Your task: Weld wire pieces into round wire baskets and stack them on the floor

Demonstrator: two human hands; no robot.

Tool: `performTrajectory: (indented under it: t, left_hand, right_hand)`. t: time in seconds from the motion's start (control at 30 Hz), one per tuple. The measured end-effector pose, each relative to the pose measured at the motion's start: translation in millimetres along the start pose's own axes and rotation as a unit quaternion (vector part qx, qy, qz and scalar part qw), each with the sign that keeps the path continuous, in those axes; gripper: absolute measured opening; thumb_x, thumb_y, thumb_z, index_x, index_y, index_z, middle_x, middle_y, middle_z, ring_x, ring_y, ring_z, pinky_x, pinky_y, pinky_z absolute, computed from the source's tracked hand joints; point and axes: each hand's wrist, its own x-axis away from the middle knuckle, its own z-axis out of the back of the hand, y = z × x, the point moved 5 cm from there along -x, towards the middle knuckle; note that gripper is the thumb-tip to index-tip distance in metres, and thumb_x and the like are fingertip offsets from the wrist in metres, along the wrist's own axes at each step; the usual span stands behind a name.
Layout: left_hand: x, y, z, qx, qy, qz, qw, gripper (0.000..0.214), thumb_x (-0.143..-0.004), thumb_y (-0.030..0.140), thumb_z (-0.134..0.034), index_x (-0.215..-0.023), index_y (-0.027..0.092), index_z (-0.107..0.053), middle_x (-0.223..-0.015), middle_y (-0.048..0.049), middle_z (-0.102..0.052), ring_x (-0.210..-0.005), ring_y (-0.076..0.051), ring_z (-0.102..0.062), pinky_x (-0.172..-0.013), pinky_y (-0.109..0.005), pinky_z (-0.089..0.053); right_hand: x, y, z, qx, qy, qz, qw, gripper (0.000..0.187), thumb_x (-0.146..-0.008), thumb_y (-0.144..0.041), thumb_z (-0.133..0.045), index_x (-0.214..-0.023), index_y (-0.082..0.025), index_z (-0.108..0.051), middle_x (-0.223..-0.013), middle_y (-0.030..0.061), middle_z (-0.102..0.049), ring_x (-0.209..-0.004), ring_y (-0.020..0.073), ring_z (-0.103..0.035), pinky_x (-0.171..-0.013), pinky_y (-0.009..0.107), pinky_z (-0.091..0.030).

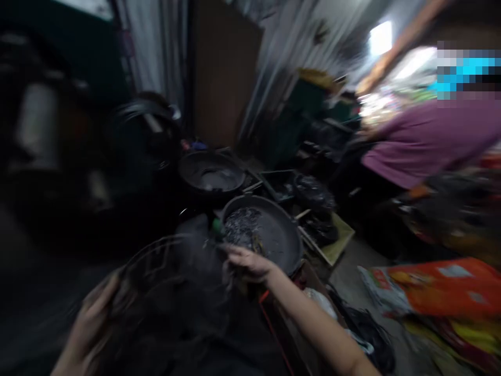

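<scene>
In front of me is a dark round wire frame (172,241), blurred, with a curved rim and what looks like thin dark film or mesh over its right part. My left hand (94,308) is closed round its left edge, thumb on top. At the upper right edge, my right hand (248,263) is closed on the same frame, fingers pointing left. Just beyond that hand stands a wide black pan (279,235) with small dark shiny pieces heaped in its left half. A small green object (217,226) lies by the pan's left rim.
Behind is a second black pan (211,169). To its right are a black plastic bag (313,190) and a yellowish tray (340,243). An orange printed sack (442,284) lies on the floor at right. A person in a purple shirt (422,138) bends at the upper right.
</scene>
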Motion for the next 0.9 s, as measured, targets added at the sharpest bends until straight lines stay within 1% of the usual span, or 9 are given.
performTrajectory:
  t: [0.03,0.1,0.2,0.33,0.43,0.57,0.73,0.83,0.9]
  left_hand:
    - [-1.5,-1.8,-0.3,0.018,-0.030,-0.035,0.999,0.030,-0.061,0.043,-0.079,-0.072,0.020,-0.063,-0.054,0.0037,-0.053,-0.045,-0.008,-0.047,-0.040,-0.018,-0.039]
    - [-7.9,-6.9,-4.5,0.048,-0.104,-0.092,0.989,0.032,-0.061,0.041,-0.079,-0.066,0.016,-0.060,-0.044,0.0071,-0.038,-0.036,-0.003,-0.031,-0.035,-0.015,-0.028]
    - [-19.8,-19.2,-3.9,0.053,-0.120,-0.109,0.985,0.031,-0.070,0.042,-0.074,-0.077,0.014,-0.062,-0.046,0.0078,-0.036,-0.036,-0.001,-0.027,-0.037,-0.015,-0.025]
    - [-17.1,-29.0,-2.9,0.058,-0.118,-0.113,0.985,0.035,-0.075,0.042,-0.069,-0.093,0.012,-0.063,-0.047,0.0086,-0.035,-0.035,-0.001,-0.024,-0.037,-0.015,-0.022]
    - [-12.2,-33.4,3.2,0.068,-0.126,-0.125,0.982,0.035,-0.076,0.043,-0.069,-0.092,0.013,-0.063,-0.046,0.0090,-0.034,-0.035,-0.002,-0.024,-0.037,-0.015,-0.021]
    - [-12.0,-36.1,22.6,0.078,-0.117,-0.155,0.978,0.031,-0.075,0.042,-0.069,-0.086,0.014,-0.062,-0.046,0.0089,-0.036,-0.034,-0.002,-0.025,-0.037,-0.015,-0.024]
    - [-8.5,-41.9,40.5,0.052,-0.095,-0.154,0.982,0.031,-0.074,0.043,-0.070,-0.084,0.015,-0.061,-0.044,0.0090,-0.038,-0.033,-0.002,-0.027,-0.038,-0.015,-0.027]
    - [-3.9,-43.2,38.7,0.042,-0.086,-0.155,0.983,0.032,-0.072,0.043,-0.072,-0.084,0.014,-0.062,-0.043,0.0090,-0.037,-0.034,-0.002,-0.028,-0.039,-0.015,-0.028]
    - [-1.1,-42.2,34.3,0.037,-0.084,-0.158,0.983,0.033,-0.070,0.044,-0.073,-0.083,0.015,-0.063,-0.044,0.0087,-0.037,-0.035,-0.002,-0.029,-0.039,-0.015,-0.029]
  right_hand:
    - [4.6,1.3,2.1,-0.008,-0.010,-0.015,1.000,0.068,-0.061,-0.048,-0.079,-0.120,-0.024,-0.056,-0.077,-0.0001,-0.067,-0.065,0.0137,-0.064,-0.064,0.026,-0.049]
    - [7.5,1.6,12.3,-0.017,0.033,0.003,0.999,0.049,-0.070,-0.039,-0.076,-0.114,-0.025,-0.059,-0.079,-0.0002,-0.069,-0.067,0.0123,-0.065,-0.066,0.025,-0.051]
    - [6.1,5.5,21.3,-0.023,0.102,0.045,0.994,0.033,-0.074,-0.038,-0.073,-0.102,-0.025,-0.062,-0.078,-0.0013,-0.069,-0.066,0.0115,-0.066,-0.065,0.023,-0.053]
    - [12.6,10.2,19.8,0.001,0.140,0.063,0.988,0.041,-0.072,-0.040,-0.074,-0.108,-0.027,-0.061,-0.080,0.0004,-0.070,-0.071,0.0151,-0.067,-0.067,0.028,-0.055]
    - [17.8,8.4,15.8,0.019,0.124,0.029,0.992,0.034,-0.069,-0.039,-0.077,-0.098,-0.024,-0.067,-0.076,0.0015,-0.070,-0.066,0.0149,-0.066,-0.066,0.027,-0.054]
    - [17.6,3.5,4.8,0.076,0.081,0.009,0.994,0.026,-0.070,-0.038,-0.077,-0.089,-0.021,-0.070,-0.077,0.0015,-0.070,-0.067,0.0133,-0.066,-0.066,0.023,-0.052]
    - [12.8,21.9,0.4,0.109,0.070,0.027,0.991,0.033,-0.075,-0.044,-0.070,-0.097,-0.020,-0.068,-0.083,0.0042,-0.071,-0.074,0.0162,-0.066,-0.068,0.025,-0.051]
    - [15.9,32.3,4.6,0.146,0.073,0.028,0.986,0.039,-0.080,-0.048,-0.063,-0.106,-0.019,-0.064,-0.084,0.0061,-0.070,-0.078,0.0183,-0.067,-0.069,0.028,-0.052]
    - [19.2,28.1,4.8,0.192,0.079,0.047,0.977,0.042,-0.083,-0.049,-0.059,-0.114,-0.020,-0.059,-0.095,0.0076,-0.069,-0.089,0.0196,-0.065,-0.077,0.031,-0.052]
